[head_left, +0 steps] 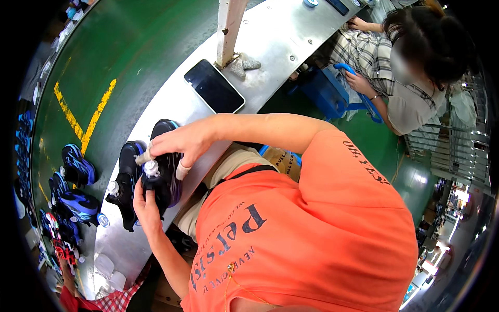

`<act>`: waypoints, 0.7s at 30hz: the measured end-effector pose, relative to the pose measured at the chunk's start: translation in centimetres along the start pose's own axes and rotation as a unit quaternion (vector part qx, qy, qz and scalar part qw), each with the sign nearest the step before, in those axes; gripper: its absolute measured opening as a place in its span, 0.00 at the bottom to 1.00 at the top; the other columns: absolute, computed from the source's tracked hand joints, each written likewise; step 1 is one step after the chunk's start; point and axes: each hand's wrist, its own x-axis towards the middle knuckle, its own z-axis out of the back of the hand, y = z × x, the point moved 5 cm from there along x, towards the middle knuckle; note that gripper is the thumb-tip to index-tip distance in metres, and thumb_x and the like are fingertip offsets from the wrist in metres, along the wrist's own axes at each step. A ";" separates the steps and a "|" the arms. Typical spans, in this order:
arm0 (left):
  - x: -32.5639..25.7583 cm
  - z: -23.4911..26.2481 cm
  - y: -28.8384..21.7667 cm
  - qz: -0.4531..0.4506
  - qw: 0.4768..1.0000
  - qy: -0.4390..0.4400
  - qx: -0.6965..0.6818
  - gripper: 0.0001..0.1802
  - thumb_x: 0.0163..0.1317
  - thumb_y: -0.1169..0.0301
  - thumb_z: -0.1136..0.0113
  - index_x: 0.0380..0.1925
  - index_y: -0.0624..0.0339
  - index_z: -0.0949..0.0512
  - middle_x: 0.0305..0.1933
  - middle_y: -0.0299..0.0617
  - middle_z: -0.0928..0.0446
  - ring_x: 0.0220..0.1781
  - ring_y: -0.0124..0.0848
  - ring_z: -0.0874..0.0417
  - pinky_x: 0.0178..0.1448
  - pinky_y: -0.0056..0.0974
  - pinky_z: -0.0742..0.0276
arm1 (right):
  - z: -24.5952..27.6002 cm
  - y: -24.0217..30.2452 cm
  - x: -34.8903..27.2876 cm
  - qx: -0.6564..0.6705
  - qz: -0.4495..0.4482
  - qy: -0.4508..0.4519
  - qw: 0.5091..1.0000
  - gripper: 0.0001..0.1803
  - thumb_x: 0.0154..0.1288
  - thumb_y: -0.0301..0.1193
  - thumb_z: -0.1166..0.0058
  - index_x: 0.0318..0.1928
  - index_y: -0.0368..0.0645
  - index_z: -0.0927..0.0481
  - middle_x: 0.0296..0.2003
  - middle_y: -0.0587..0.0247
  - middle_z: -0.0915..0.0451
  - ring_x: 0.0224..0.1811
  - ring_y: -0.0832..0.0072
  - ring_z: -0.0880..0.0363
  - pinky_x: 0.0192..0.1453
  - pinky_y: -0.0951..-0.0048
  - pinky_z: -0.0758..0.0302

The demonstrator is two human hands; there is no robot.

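Note:
Two black shoes lie side by side on the metal bench, with blue-purple edges at their soles. My right hand (183,141) rests over the upper of the nearer shoe (165,129), its thumb on one side and its fingers on the other. Pale covers sit on the thumb and a fingertip. At the heel of the same shoe, my left hand (147,207) holds on with bent fingers. A white round bundle (151,168) shows in its opening. Beside it stands the second shoe (130,160), untouched, with a similar white bundle (113,188) near its heel.
The metal bench (171,83) curves past a post (228,36); a phone (214,86) and a grey cloth piece (243,66) lie there. More shoes (78,164) sit on the green surface at left. A co-worker (384,73) sits at right near a blue plastic stool (325,91).

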 end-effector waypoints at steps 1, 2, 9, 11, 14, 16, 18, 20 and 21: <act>0.2 -0.2 0.8 -0.007 1.000 0.009 0.001 0.17 0.66 0.78 0.51 0.54 0.67 0.27 0.49 0.39 0.23 0.49 0.24 0.26 0.56 0.29 0.32 | 0.1 -0.1 0.4 -0.033 -0.025 -0.010 0.999 0.34 0.44 0.31 0.35 0.57 0.48 0.27 0.46 0.53 0.28 0.54 0.51 0.31 0.60 0.59 0.35; 0.4 -0.6 1.6 -0.015 1.000 0.022 0.005 0.17 0.66 0.78 0.51 0.54 0.67 0.27 0.49 0.38 0.23 0.49 0.24 0.26 0.56 0.29 0.32 | 0.2 -0.1 1.1 -0.065 -0.050 -0.023 0.996 0.35 0.42 0.33 0.33 0.56 0.49 0.26 0.44 0.54 0.28 0.52 0.52 0.31 0.58 0.59 0.34; 1.6 -0.7 2.1 0.045 0.989 -0.036 -0.136 0.12 0.67 0.75 0.51 0.48 0.68 0.25 0.46 0.38 0.22 0.46 0.25 0.23 0.53 0.30 0.28 | -2.3 0.9 2.3 -0.333 0.014 -0.035 0.942 0.24 0.42 0.35 0.32 0.45 0.54 0.19 0.38 0.61 0.28 0.44 0.61 0.26 0.40 0.64 0.24; 1.9 -0.7 1.6 0.024 0.994 -0.072 -0.084 0.12 0.67 0.74 0.50 0.47 0.68 0.24 0.45 0.38 0.22 0.46 0.25 0.23 0.51 0.30 0.29 | -1.7 1.5 2.5 -0.360 -0.015 0.015 0.933 0.22 0.43 0.34 0.33 0.44 0.53 0.20 0.38 0.60 0.26 0.42 0.59 0.23 0.38 0.63 0.23; -0.2 0.2 0.6 -0.014 0.988 -0.154 -0.016 0.11 0.68 0.70 0.47 0.42 0.66 0.22 0.38 0.36 0.21 0.38 0.21 0.24 0.42 0.26 0.31 | -1.6 1.7 3.2 -0.352 -0.081 0.079 0.929 0.21 0.44 0.33 0.33 0.43 0.51 0.20 0.35 0.57 0.23 0.39 0.56 0.20 0.37 0.60 0.23; -1.5 1.2 -0.7 -0.019 0.992 -0.089 -0.090 0.11 0.67 0.68 0.46 0.38 0.65 0.20 0.32 0.35 0.22 0.31 0.18 0.29 0.35 0.24 0.37 | -1.6 0.8 3.2 -0.306 -0.108 0.094 0.941 0.21 0.45 0.32 0.34 0.44 0.50 0.20 0.33 0.56 0.22 0.37 0.55 0.18 0.36 0.59 0.23; -2.5 -0.1 -3.4 0.048 0.998 -0.047 -0.007 0.13 0.67 0.65 0.46 0.35 0.66 0.19 0.26 0.34 0.23 0.26 0.16 0.32 0.30 0.24 0.42 | -2.2 0.5 3.4 -0.319 -0.103 0.097 0.937 0.22 0.47 0.32 0.35 0.47 0.51 0.21 0.33 0.54 0.21 0.36 0.55 0.18 0.37 0.58 0.23; -1.7 -1.5 -4.9 0.075 0.989 0.051 0.121 0.14 0.66 0.65 0.46 0.34 0.67 0.20 0.25 0.34 0.24 0.24 0.15 0.34 0.28 0.25 0.43 | -1.9 0.2 3.4 -0.317 -0.085 0.082 0.941 0.22 0.47 0.32 0.36 0.47 0.51 0.21 0.34 0.53 0.21 0.36 0.55 0.19 0.37 0.58 0.23; -1.1 -2.2 -4.5 0.051 0.984 0.103 0.134 0.14 0.66 0.65 0.46 0.35 0.66 0.19 0.23 0.33 0.23 0.23 0.15 0.36 0.27 0.26 0.44 | -1.8 0.2 3.4 -0.288 -0.075 0.084 0.951 0.21 0.48 0.31 0.37 0.47 0.49 0.20 0.34 0.53 0.21 0.36 0.56 0.19 0.38 0.58 0.24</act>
